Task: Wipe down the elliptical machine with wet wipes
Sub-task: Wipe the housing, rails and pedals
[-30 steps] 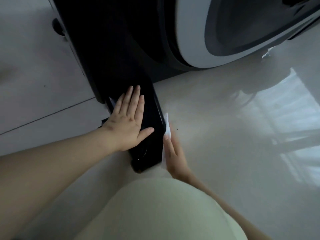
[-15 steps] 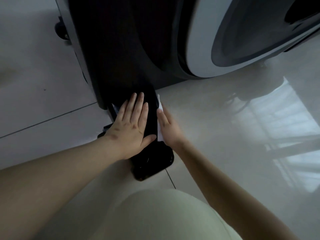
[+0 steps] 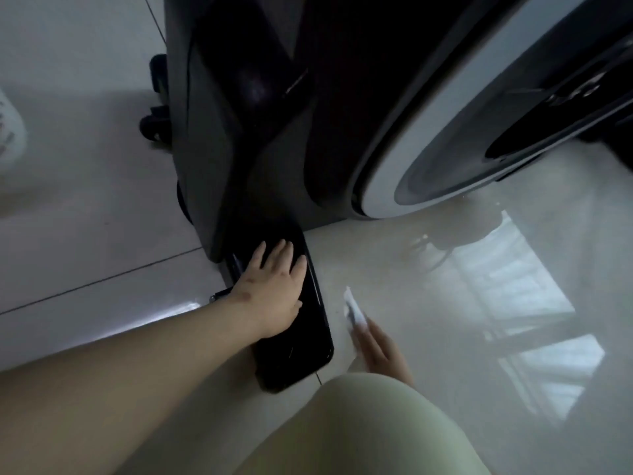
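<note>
The glossy tiled floor (image 3: pixel 428 303) fills most of what I see, with a pale window reflection on the right. Over it stands the elliptical machine (image 3: pixel 260 138), dark and cut off at the top edge, so dim that I can hardly separate its panels. Its round flywheel cover (image 3: pixel 421 132) has a white rim and runs out of view on the right. My knee (image 3: pixel 359 433), in light green cloth, covers the lower middle and hides my right wrist.

The machine's black base bar (image 3: pixel 308 351) lies on the floor and points toward me. My left hand (image 3: pixel 274 289) lies flat on top of it, fingers straight and a little spread, gripping nothing. My right hand (image 3: pixel 380 351) is on the bar's right, apart from it and blurred. It holds the wet wipe (image 3: pixel 354 308), which juts past the fingertips; the fingers look stretched, the thumb is hidden, so I cannot make out the exact grip.

A small black wheel (image 3: pixel 156 128) sits at the machine's left side. Something white (image 3: pixel 10 132) is cut off at the left edge; I cannot tell what.
</note>
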